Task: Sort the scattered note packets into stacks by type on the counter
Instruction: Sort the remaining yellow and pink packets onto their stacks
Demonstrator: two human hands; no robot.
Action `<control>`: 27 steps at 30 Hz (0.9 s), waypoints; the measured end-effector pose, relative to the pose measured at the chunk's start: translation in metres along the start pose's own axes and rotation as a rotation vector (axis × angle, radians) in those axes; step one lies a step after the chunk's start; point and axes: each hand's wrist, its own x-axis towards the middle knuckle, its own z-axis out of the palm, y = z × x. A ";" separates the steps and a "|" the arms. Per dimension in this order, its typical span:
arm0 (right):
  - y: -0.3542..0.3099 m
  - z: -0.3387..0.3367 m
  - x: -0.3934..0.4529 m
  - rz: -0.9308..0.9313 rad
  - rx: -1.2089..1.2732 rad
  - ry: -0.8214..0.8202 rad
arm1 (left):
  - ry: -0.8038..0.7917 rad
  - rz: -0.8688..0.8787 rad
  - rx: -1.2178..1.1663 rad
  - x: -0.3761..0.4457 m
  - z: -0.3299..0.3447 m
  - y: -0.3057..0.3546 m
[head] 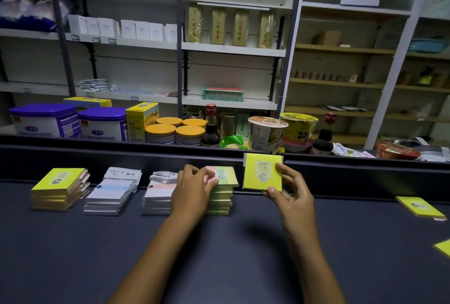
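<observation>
Dark matte counter, spanning the lower half of the frame, raised black ledge along its far edge; carries all sorted stock. Four stacks in a row at centre left: plain yellow square note packets marked 2207 at far left, top packets fanned out of line; white-and-blue wrapped packets next; white-and-pink wrapped packets next, partly hidden by the wrist; pink-green-yellow striped packets marked 2209 at centre. Left hand, fingers curled over the near left corner of the striped stack, pressing or squaring its top packet. Right hand, fingers and thumb pinching a single yellow 2207 packet, held upright above the counter just right of the striped stack. Loose yellow packets unsorted at the right edge, with another corner showing lower right. Risks, as judged: the held packet belongs on the far-left yellow stack, well apart from where it hangs, so setting it on the nearest pile would mix types; carrying it leftward across the row could have the forearm clip the intervening stacks; the yellow stack's skewed top may slide when another slick wrapped packet lands on it.
</observation>
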 end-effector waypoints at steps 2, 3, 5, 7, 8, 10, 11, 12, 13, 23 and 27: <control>0.000 0.000 0.000 -0.001 -0.001 0.004 | -0.022 0.008 -0.014 0.000 -0.001 -0.001; 0.000 0.002 0.000 -0.002 0.001 0.006 | -0.033 0.020 -0.016 0.000 -0.002 -0.001; 0.001 0.006 -0.002 -0.003 0.005 0.004 | -0.057 0.052 -0.023 0.000 -0.008 -0.004; 0.003 0.013 -0.003 0.000 0.011 -0.009 | -0.085 0.099 -0.048 0.001 -0.018 -0.008; 0.004 0.017 -0.003 0.004 0.009 -0.017 | -0.100 0.128 -0.049 0.001 -0.025 -0.012; 0.005 0.028 -0.003 0.007 0.001 -0.032 | -0.108 0.183 -0.005 0.002 -0.040 -0.020; 0.006 0.034 -0.003 0.005 -0.004 -0.039 | -0.104 0.203 0.030 0.003 -0.049 -0.025; 0.007 0.041 -0.004 0.002 -0.014 -0.050 | -0.099 0.213 0.071 0.003 -0.057 -0.031; 0.008 0.050 -0.004 -0.001 -0.027 -0.063 | -0.095 0.219 0.117 0.004 -0.066 -0.039; 0.010 0.162 -0.025 -0.028 -0.121 -0.134 | -0.043 0.217 0.386 0.006 -0.150 -0.138; 0.007 0.216 -0.037 -0.039 -0.130 -0.159 | -0.014 0.214 0.360 0.016 -0.184 -0.180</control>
